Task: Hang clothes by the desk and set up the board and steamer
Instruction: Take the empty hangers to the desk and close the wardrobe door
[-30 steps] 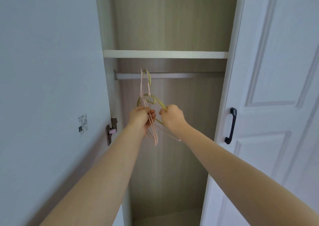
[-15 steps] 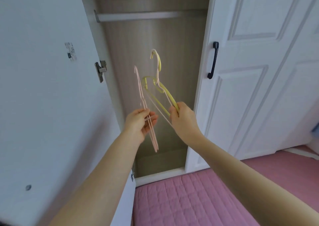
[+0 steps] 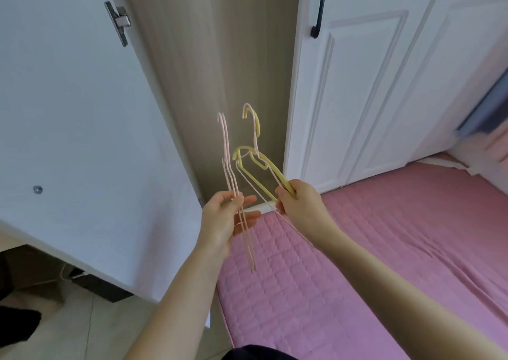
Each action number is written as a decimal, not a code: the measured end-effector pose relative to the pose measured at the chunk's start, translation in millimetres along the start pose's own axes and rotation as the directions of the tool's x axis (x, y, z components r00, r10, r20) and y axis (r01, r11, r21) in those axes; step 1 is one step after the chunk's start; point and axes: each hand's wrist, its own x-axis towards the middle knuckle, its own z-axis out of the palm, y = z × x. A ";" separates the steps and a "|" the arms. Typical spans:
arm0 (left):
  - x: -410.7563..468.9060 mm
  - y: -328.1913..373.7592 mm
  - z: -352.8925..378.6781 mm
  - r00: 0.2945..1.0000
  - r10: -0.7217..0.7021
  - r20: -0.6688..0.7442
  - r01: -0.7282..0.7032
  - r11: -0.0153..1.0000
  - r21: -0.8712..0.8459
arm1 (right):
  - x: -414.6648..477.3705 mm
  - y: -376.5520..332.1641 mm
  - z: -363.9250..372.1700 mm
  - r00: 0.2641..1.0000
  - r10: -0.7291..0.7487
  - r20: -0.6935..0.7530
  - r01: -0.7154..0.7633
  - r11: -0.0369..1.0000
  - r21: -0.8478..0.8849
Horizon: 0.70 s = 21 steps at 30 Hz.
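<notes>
- Holding thin pink wire hangers (image 3: 227, 145) between thumb and fingers, the left hand (image 3: 220, 219) sits at nine o'clock of the right hand (image 3: 299, 208).
- The right hand grips a yellow plastic hanger (image 3: 275, 172).

No legible writing. From my remote station I can read no text, label, brand, number or sign on any surface in this head view.
</notes>
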 end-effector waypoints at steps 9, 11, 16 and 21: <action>-46.3 -47.2 -55.9 0.982 -0.073 0.174 0.060 0.995 0.078 | -88.8 41.1 59.2 0.973 0.205 -0.109 -0.200 0.978 0.050; -54.2 -57.4 -71.5 0.972 -0.096 0.214 0.075 0.992 0.104 | -111.4 44.9 76.4 0.962 0.235 -0.141 -0.226 0.971 0.081; -75.1 -75.8 -102.9 0.958 -0.152 0.244 0.118 0.982 0.147 | -164.3 52.5 109.7 0.927 0.321 -0.192 -0.293 0.942 0.163; -105.2 -87.6 -128.2 0.923 -0.234 0.306 0.179 0.964 0.198 | -216.3 53.2 129.1 0.872 0.422 -0.249 -0.366 0.899 0.242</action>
